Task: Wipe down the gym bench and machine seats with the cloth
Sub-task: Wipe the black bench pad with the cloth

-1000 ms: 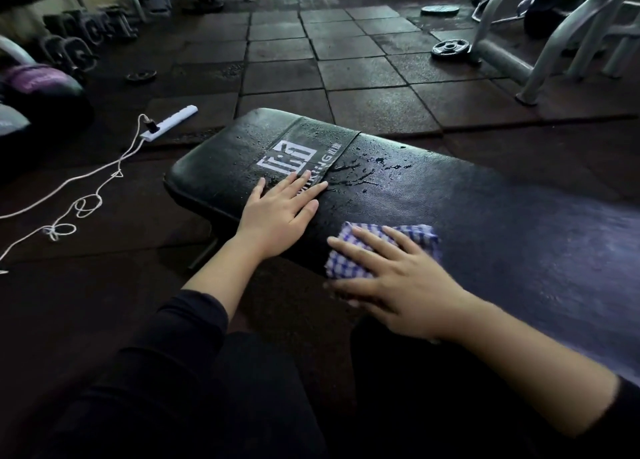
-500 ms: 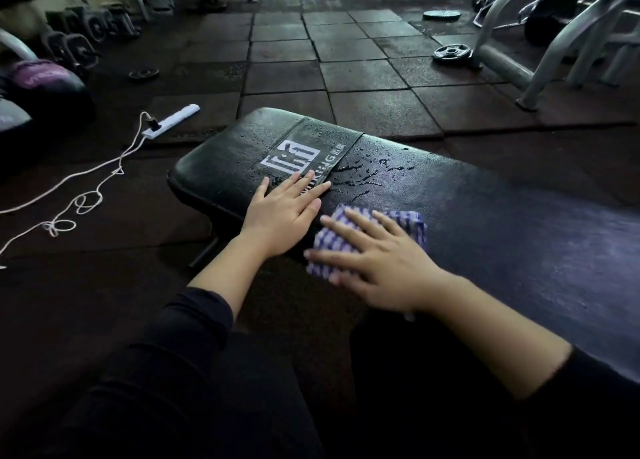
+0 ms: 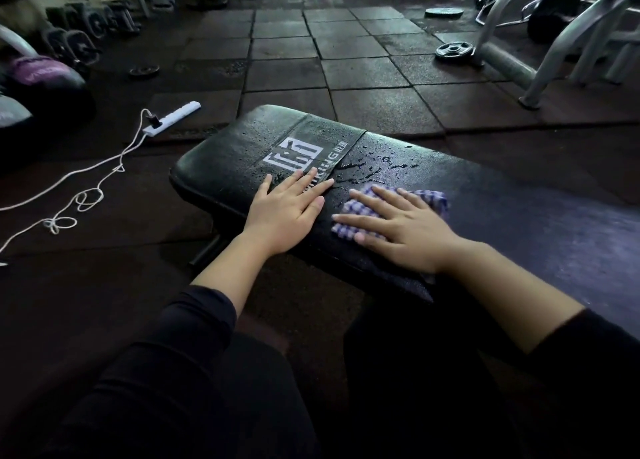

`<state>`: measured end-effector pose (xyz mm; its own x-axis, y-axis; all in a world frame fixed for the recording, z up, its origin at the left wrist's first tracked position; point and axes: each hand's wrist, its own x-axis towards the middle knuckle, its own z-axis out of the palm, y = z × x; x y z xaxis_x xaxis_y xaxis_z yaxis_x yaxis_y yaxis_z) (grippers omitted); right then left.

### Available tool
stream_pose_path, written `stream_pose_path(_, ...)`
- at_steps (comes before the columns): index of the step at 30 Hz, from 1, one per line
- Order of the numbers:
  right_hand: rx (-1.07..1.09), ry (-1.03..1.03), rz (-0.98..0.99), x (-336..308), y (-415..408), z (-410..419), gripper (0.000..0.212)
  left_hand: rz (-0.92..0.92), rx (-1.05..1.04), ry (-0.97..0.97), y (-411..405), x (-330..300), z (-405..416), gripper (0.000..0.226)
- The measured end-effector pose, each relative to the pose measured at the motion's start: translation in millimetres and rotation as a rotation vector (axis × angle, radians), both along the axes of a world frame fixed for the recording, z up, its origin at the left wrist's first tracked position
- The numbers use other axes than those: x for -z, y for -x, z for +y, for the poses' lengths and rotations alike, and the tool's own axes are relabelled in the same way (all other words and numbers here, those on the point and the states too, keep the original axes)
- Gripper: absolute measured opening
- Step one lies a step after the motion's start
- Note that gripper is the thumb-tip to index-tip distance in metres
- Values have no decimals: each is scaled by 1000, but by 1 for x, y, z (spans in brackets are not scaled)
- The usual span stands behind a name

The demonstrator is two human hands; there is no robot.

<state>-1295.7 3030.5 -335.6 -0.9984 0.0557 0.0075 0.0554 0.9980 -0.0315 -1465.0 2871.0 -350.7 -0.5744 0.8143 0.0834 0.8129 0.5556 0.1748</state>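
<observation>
Nearest the camera: black-clad legs and two black sleeves pushed up the forearms, person seated or crouched at the side of the long black padded vinyl gym bench surface. Both hands lie flat on it, just beside each other, not touching. Left hand palm down on bare pad, fingers straight and slightly spread, fingertips over the white printed logo; it holds nothing. Right hand palm down with straight spread fingers pressing on the blue-and-white checked cloth; cloth lies bunched flat on the surface near its front edge, edges showing past fingertips and thumb. Water droplets and small streaks on the pad just beyond both hands, around the logo band. Dark metal bench leg visible under the left end.

Floor: dark square rubber tiles. Left of bench, white power strip with a black plug in it and a white cord looping across the floor. Far left, dark rounded ball with purple marking; behind it a row of dumbbells, blurred. Small flat plate on floor nearby. Far right, black weight plate lying flat beside grey metal machine frame; another round plate further back. No containers visible.
</observation>
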Motion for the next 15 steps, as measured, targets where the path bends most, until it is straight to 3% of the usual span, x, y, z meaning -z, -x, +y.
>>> stream_pose_path(7, -313, -66, 13, 5, -44, -6, 45, -11, -4, 25, 1, -2, 2, 45)
stream_pose_path(15, 24, 43, -39, -5, -33, 67, 52, -96, -18, 126, 5, -17, 35, 48)
